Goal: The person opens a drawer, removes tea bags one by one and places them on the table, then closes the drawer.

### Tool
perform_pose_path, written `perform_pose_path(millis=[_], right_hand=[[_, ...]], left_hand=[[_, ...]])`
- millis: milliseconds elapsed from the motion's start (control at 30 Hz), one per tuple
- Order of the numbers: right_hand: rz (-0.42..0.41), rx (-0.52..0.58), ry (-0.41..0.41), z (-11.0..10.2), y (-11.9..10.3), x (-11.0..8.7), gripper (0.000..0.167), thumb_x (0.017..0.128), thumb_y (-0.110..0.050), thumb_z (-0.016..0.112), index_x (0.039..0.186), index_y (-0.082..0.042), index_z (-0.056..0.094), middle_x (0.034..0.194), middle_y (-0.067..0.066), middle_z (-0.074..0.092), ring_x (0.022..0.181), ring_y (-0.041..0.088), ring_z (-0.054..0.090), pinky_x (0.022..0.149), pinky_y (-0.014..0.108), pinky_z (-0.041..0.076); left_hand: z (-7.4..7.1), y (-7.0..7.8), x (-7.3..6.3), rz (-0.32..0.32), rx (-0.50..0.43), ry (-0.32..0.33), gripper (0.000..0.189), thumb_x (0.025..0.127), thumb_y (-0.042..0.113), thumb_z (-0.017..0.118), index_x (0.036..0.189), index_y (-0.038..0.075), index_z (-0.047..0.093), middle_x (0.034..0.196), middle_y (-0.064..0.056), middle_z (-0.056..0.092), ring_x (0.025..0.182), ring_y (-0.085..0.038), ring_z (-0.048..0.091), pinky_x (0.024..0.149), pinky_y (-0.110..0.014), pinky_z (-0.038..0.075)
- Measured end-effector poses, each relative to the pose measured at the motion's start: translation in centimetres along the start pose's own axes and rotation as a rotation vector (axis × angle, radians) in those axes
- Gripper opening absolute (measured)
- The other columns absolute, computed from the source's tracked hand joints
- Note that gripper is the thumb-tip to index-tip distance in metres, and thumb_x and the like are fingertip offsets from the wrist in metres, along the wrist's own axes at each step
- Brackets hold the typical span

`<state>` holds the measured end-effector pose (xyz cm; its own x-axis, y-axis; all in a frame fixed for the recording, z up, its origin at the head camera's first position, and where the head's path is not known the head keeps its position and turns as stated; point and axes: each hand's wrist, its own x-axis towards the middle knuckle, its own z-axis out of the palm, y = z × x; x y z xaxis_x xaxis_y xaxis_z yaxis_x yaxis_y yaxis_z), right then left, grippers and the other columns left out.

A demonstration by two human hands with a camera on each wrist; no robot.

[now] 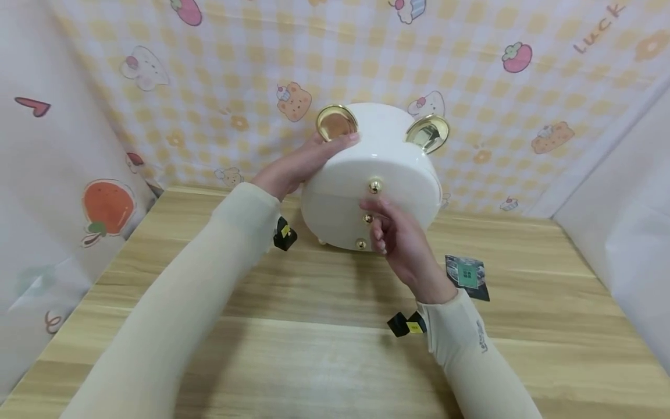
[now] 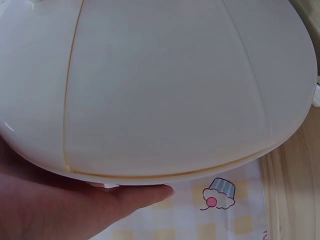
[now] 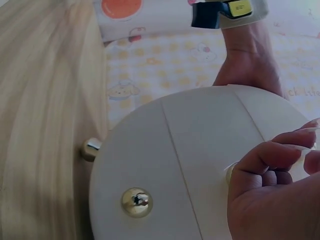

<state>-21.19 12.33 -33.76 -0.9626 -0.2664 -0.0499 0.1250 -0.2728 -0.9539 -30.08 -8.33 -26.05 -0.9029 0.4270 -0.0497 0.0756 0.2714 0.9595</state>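
Note:
A glossy white rounded drawer box (image 1: pixel 335 201) with two gold-rimmed ears stands near the back of the table. Its front has several gold knobs and thin seams. My left hand (image 1: pixel 309 157) rests against the box's upper left side by the left ear (image 1: pixel 337 122), the thumb laid straight on top; its other fingers are mostly hidden. In the left wrist view a straight finger (image 2: pixel 145 195) lies along the box's edge. Before the front is my right hand (image 1: pixel 403 244), fingers loosely bent, index finger reaching between the top knob (image 1: pixel 374 186) and the middle knob (image 1: pixel 369 219).
On the wooden table (image 1: pixel 314 366), a dark printed card (image 1: pixel 467 276) with a green label lies right of the box, beside my right wrist. Close behind the box hangs a yellow checked cloth (image 1: pixel 251 116) with cartoon prints. Black wrist devices (image 1: pixel 285 234) are on both wrists.

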Motion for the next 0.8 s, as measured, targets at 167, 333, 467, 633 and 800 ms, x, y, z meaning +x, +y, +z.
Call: perform_pose_path(millis=[167, 333, 467, 633, 800], right_hand=[[0.012, -0.015, -0.01, 0.0, 0.4, 0.3, 0.034, 0.11, -0.035, 0.04, 0.11, -0.016, 0.068, 0.058, -0.007, 0.05, 0.05, 0.006, 0.043, 0.049, 0.019, 0.035], [0.018, -0.032, -0.007, -0.1, 0.6, 0.2, 0.033, 0.11, -0.035, 0.041, 0.111, -0.015, 0.066, 0.058, -0.007, 0.05, 0.05, 0.006, 0.043, 0.05, 0.02, 0.034], [0.031, -0.035, 0.011, -0.3, 0.8, 0.0, 0.032, 0.109, -0.035, 0.042, 0.11, -0.015, 0.067, 0.057, -0.007, 0.05, 0.049, 0.006, 0.043, 0.05, 0.02, 0.034], [0.038, -0.029, 0.057, -0.6, 1.1, -0.2, 0.032, 0.109, -0.034, 0.043, 0.101, -0.016, 0.068, 0.056, -0.008, 0.049, 0.048, 0.007, 0.043, 0.049, 0.02, 0.034], [0.063, -0.021, 0.087, -0.9, 1.2, -0.4, 0.037, 0.109, -0.035, 0.043, 0.089, -0.018, 0.069, 0.056, -0.008, 0.049, 0.049, 0.007, 0.042, 0.05, 0.019, 0.034]], left_hand=[[-0.2, -0.1, 0.0, 0.013, -0.002, 0.008, 0.046, 0.101, 0.057, 0.048, 0.134, 0.027, 0.057, 0.096, -0.003, 0.074, 0.08, -0.018, 0.073, 0.07, -0.032, 0.059], [-0.2, -0.1, 0.0, 0.019, -0.017, 0.003, 0.045, 0.101, 0.057, 0.048, 0.134, 0.027, 0.057, 0.096, -0.003, 0.075, 0.079, -0.018, 0.074, 0.07, -0.033, 0.06], [-0.1, 0.0, -0.1, 0.005, -0.022, -0.001, 0.046, 0.101, 0.058, 0.049, 0.132, 0.026, 0.059, 0.095, -0.003, 0.075, 0.079, -0.018, 0.074, 0.07, -0.034, 0.06], [0.1, 0.1, -0.2, -0.008, -0.025, -0.002, 0.045, 0.101, 0.058, 0.048, 0.13, 0.027, 0.06, 0.096, -0.002, 0.075, 0.081, -0.017, 0.073, 0.071, -0.033, 0.06], [0.1, 0.0, -0.1, -0.011, -0.03, 0.007, 0.044, 0.101, 0.058, 0.049, 0.133, 0.028, 0.057, 0.097, -0.002, 0.074, 0.081, -0.017, 0.073, 0.073, -0.033, 0.06]])
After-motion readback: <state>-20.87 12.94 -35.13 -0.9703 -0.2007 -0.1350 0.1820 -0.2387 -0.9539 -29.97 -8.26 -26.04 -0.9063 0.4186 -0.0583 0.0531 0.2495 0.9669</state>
